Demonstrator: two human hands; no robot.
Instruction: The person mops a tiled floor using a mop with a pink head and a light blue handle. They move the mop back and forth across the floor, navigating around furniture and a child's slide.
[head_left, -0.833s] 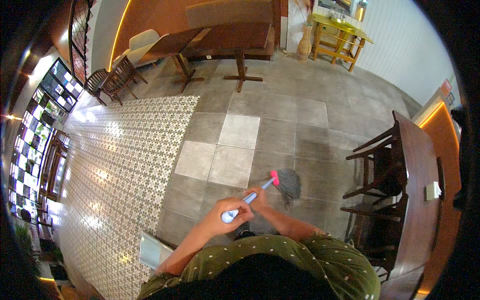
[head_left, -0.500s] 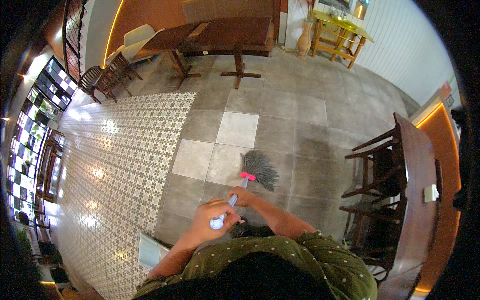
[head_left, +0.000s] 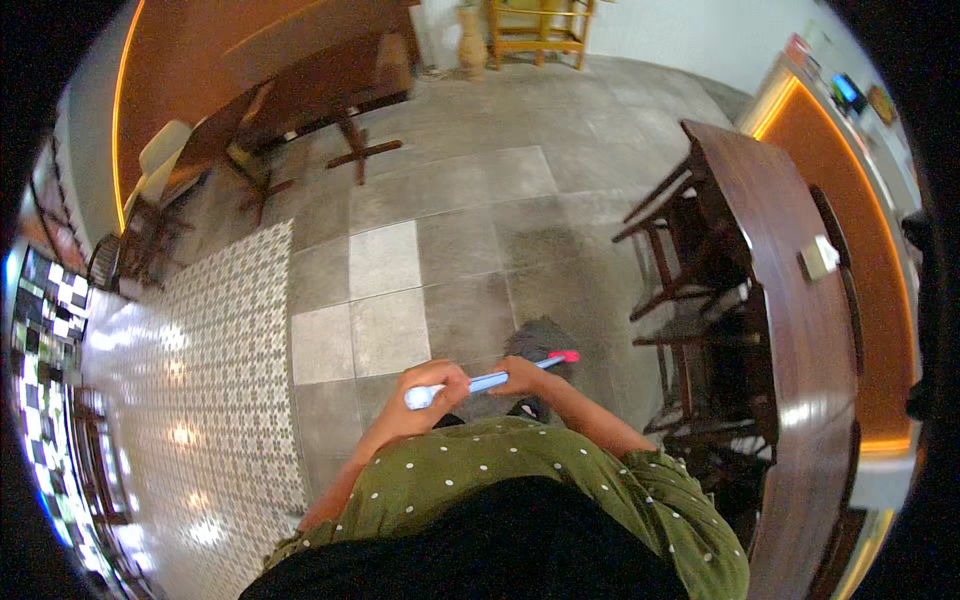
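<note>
My left hand (head_left: pixel 437 385) is curled tight around the top end of the pale blue broom handle (head_left: pixel 487 381), and my right hand (head_left: pixel 522 375) grips it just further down — both fists closed on the stick. Past my right knuckles the handle ends in a pink collar, and the dark bristle head (head_left: pixel 545 340) sits on the grey floor tiles (head_left: pixel 455 250). To my right stand dark wooden chairs (head_left: pixel 690 290) against a long wooden table (head_left: pixel 800 330).
</note>
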